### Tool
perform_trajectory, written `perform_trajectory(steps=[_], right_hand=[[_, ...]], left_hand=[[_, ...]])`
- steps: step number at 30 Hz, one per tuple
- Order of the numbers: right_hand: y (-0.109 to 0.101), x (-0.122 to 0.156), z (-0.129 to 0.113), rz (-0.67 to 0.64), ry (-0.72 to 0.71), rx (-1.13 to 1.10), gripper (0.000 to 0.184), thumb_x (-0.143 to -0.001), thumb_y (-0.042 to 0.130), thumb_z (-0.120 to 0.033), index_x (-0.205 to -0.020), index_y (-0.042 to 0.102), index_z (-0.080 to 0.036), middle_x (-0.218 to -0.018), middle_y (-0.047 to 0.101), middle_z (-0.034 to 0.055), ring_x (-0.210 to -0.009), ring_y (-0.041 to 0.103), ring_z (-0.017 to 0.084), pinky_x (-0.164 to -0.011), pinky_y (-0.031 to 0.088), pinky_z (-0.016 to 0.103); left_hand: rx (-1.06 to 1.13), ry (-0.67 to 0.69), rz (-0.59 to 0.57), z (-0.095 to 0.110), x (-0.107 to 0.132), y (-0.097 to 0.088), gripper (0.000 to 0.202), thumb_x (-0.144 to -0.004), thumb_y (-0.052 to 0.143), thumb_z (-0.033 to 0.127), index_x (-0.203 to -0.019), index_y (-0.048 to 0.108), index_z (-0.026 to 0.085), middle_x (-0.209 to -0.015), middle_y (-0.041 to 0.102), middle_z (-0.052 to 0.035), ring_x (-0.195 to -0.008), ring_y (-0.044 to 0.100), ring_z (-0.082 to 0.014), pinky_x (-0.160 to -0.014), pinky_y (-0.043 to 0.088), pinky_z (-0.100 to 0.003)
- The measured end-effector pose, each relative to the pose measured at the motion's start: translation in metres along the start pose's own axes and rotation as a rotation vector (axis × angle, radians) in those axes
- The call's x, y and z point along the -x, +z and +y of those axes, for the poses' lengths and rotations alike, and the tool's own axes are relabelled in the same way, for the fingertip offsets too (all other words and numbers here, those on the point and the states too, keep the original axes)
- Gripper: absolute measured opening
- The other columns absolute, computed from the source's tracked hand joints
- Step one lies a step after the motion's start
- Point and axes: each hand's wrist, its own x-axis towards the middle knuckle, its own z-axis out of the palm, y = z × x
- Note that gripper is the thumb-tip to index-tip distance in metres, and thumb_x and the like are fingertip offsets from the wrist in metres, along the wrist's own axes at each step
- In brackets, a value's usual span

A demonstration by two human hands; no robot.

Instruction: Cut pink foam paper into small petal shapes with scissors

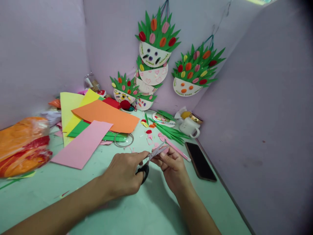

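My left hand [126,171] is closed on black-handled scissors [145,171], with fingers through the handle loops. The scissor blades are parted and point up and to the right, towards my right hand [172,164]. Between the thumb and fingers of that hand is a small piece of pink paper [166,150], touching or very close to the blades. Just beyond lie small pink paper cutouts [150,139] and a red cutout [148,132]. A pink pen [181,152] rests on the table behind my right hand.
Coloured paper sheets [105,114] and a plastic bag [24,147] lie at left. A phone [200,161] and white mug [189,126] stand near the right wall. Green paper strips [168,130] lie at the back. Paper flower baskets [155,54] hang on the wall.
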Motion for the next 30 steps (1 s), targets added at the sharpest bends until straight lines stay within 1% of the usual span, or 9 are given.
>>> perform_trajectory(steps=[5, 11, 17, 21, 25, 30], right_hand=[[0.0000, -0.0004, -0.0001, 0.011, 0.005, 0.011, 0.012, -0.064, 0.071, -0.021, -0.063, 0.060, -0.019, -0.072, 0.070, 0.0011, -0.066, 0.064, 0.017, -0.069, 0.053, 0.035], [-0.0009, -0.0011, -0.0014, -0.004, 0.004, 0.013, 0.013, -0.063, 0.072, -0.022, -0.063, 0.059, -0.019, -0.072, 0.070, 0.0011, -0.066, 0.064, 0.016, -0.072, 0.052, 0.035], [-0.0024, -0.0014, -0.0042, -0.018, 0.004, 0.006, 0.013, -0.064, 0.072, -0.022, -0.063, 0.060, -0.019, -0.069, 0.069, 0.0002, -0.067, 0.064, 0.017, -0.070, 0.052, 0.034], [-0.0036, -0.0018, -0.0035, -0.034, 0.002, 0.020, 0.011, -0.065, 0.072, -0.023, -0.065, 0.062, -0.019, -0.070, 0.068, 0.0006, -0.067, 0.064, 0.017, -0.071, 0.052, 0.034], [-0.0036, -0.0017, -0.0024, -0.054, -0.022, 0.031, 0.009, -0.065, 0.072, -0.023, -0.069, 0.064, -0.019, -0.070, 0.068, 0.0005, -0.064, 0.063, 0.016, -0.070, 0.052, 0.034], [-0.0034, -0.0003, -0.0027, -0.079, -0.039, 0.025, 0.007, -0.066, 0.070, -0.022, -0.070, 0.065, -0.019, -0.070, 0.067, 0.0001, -0.066, 0.062, 0.015, -0.070, 0.051, 0.032]], left_hand=[[0.001, 0.000, -0.002, -0.0005, -0.0004, 0.0004, 0.036, -0.071, 0.045, 0.016, -0.104, 0.057, 0.023, -0.076, 0.063, -0.0005, -0.067, 0.056, -0.0169, -0.059, 0.037, -0.024], [0.005, 0.004, -0.004, -0.0016, -0.0015, -0.0019, 0.039, -0.070, 0.046, 0.016, -0.108, 0.056, 0.024, -0.077, 0.065, -0.0001, -0.068, 0.058, -0.0168, -0.059, 0.038, -0.024], [-0.009, 0.018, 0.020, -0.0029, -0.0012, -0.0021, 0.043, -0.070, 0.046, 0.017, -0.112, 0.054, 0.024, -0.089, 0.068, -0.0022, -0.081, 0.061, -0.0194, -0.068, 0.042, -0.026], [0.006, 0.041, 0.012, -0.0030, -0.0006, -0.0016, 0.039, -0.071, 0.046, 0.017, -0.109, 0.055, 0.025, -0.083, 0.067, -0.0006, -0.074, 0.061, -0.0173, -0.064, 0.041, -0.024], [0.013, 0.051, 0.013, -0.0026, -0.0006, -0.0019, 0.031, -0.071, 0.046, 0.017, -0.100, 0.056, 0.023, -0.080, 0.065, -0.0004, -0.072, 0.059, -0.0170, -0.063, 0.041, -0.023], [0.012, 0.063, 0.005, -0.0026, -0.0010, -0.0029, 0.034, -0.070, 0.046, 0.015, -0.102, 0.056, 0.025, -0.075, 0.063, 0.0010, -0.069, 0.057, -0.0160, -0.061, 0.039, -0.022]])
